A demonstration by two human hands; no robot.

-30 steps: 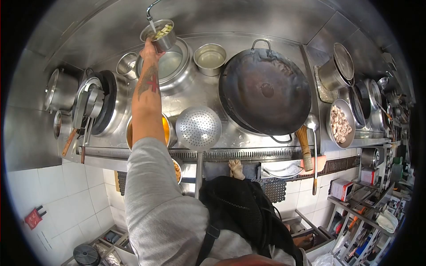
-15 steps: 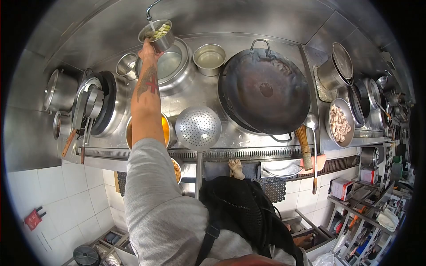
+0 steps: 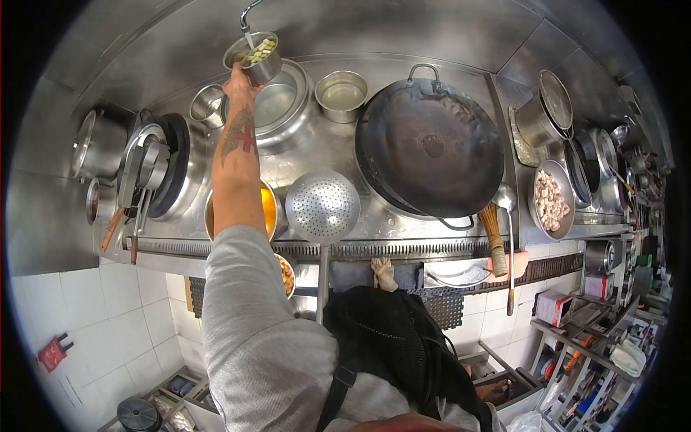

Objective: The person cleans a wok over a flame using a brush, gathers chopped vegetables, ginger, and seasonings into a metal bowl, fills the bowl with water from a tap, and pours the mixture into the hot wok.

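At the back left, my left hand (image 3: 241, 85) is closed on the near side of a small steel pot (image 3: 265, 70). Pale green vegetable pieces (image 3: 263, 49) lie inside it, and water runs into it from the tap (image 3: 244, 26). Below my hand stands a wide steel pot (image 3: 277, 104) holding cloudy liquid. Beside it are a small steel pan (image 3: 208, 105) and a round pot of liquid (image 3: 341, 97). What looks like part of my right hand (image 3: 492, 392) shows low down beside my body; its fingers cannot be made out.
A large wok (image 3: 432, 147) fills the middle right of the stove. A perforated skimmer (image 3: 322, 207) rests over the front edge. A bamboo brush (image 3: 492, 234) and ladle (image 3: 507, 198) lie right of the wok, near a bowl of pale chunks (image 3: 552, 205). Stacked pans (image 3: 176, 165) stand left.
Water keeps running into the small pot, which stays under the tap in my left hand. The arm has hardly moved, and the view has shifted only slightly.
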